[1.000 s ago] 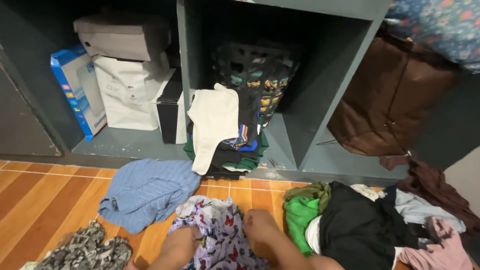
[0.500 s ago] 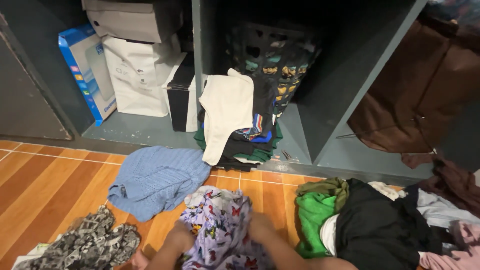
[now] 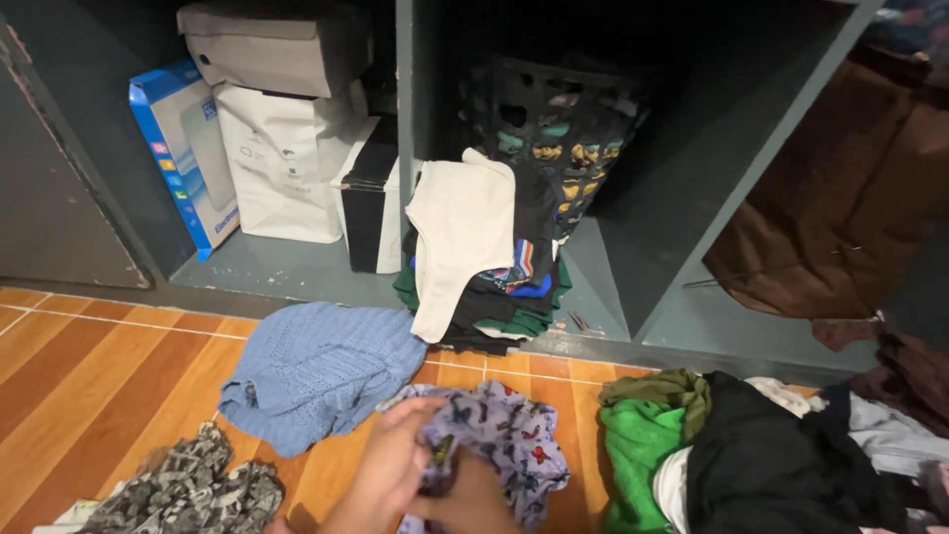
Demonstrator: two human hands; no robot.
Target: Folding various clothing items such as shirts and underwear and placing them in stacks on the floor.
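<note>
Head view: left hand and right hand, grips apparently closed, bunch the butterfly-print cloth.

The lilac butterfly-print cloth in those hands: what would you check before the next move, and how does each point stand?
1. Both hands on the lilac butterfly-print cloth: ok; the left hand and right hand meet at its near edge.
2. Grip firm: cannot tell; the fingertips are hidden in the folds.
3. Cloth apart from the blue knitted garment: not ok; their edges appear to touch.
4. Cloth clear of the bright green garment: ok; bare orange wood-look floor shows between them.
5. Folded clothes stack on the grey shelf edge steady: cannot tell; a cream piece hangs over its front.
</note>
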